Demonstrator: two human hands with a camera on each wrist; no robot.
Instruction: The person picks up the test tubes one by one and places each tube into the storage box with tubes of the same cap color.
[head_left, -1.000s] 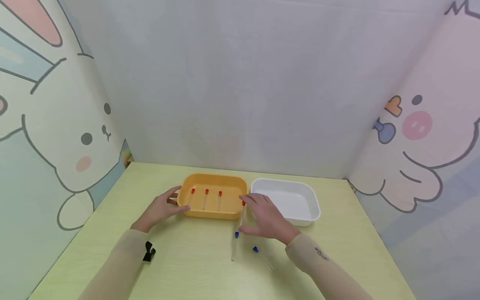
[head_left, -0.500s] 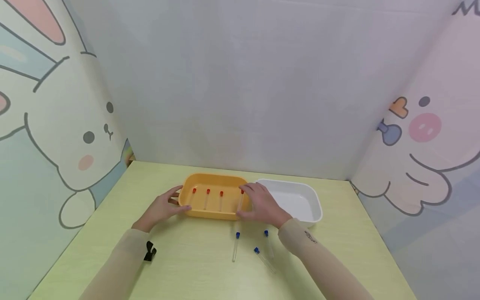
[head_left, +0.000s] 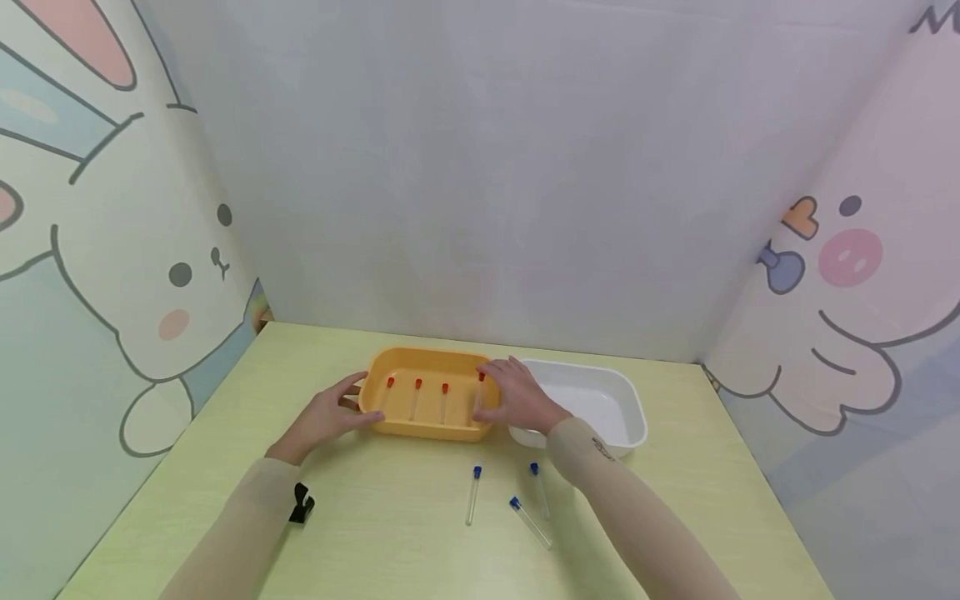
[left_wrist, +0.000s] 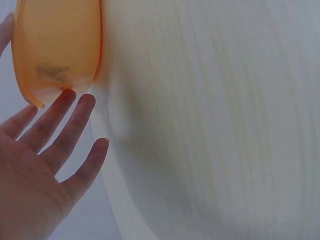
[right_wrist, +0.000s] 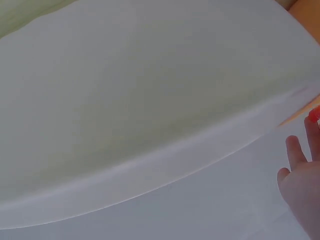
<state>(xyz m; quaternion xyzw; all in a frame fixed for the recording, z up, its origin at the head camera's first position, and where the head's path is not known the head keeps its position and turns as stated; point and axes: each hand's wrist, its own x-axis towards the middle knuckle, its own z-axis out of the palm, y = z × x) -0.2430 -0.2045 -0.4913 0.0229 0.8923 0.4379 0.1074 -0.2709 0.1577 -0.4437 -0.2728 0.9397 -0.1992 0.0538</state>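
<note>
Head view: right hand (head_left: 521, 398) pinches a red-capped tube (head_left: 480, 390) within the orange tray (head_left: 431, 432); left hand (head_left: 325, 420), fingers spread, touches its opposite end. Between hands: three similar tubes (head_left: 417, 387). White tray (head_left: 603, 404) beside right hand, partly blocked by it; three blue-capped tubes (head_left: 474, 492) bodyward on desk (head_left: 375, 533).

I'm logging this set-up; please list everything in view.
Table: one, pale yellow, foreground.
Orange tray: one, orange, on the table.
White tray: one, white, right of it.
Red-capped tubes: four, clear, three in the orange tray, one held.
Blue-capped tubes: three, clear, nearer than the trays.
Clip-like item: one, black, by the left sleeve.
Backdrop: one, pale grey, behind.
Rabbit picture: one, white, left.
Pig picture: one, pinkish, right.
Sleeves: two, beige, lower view.
Left hand: one, bare, at the orange tray's left end.
Right hand: one, bare, holding the fourth red-capped tube.
</note>
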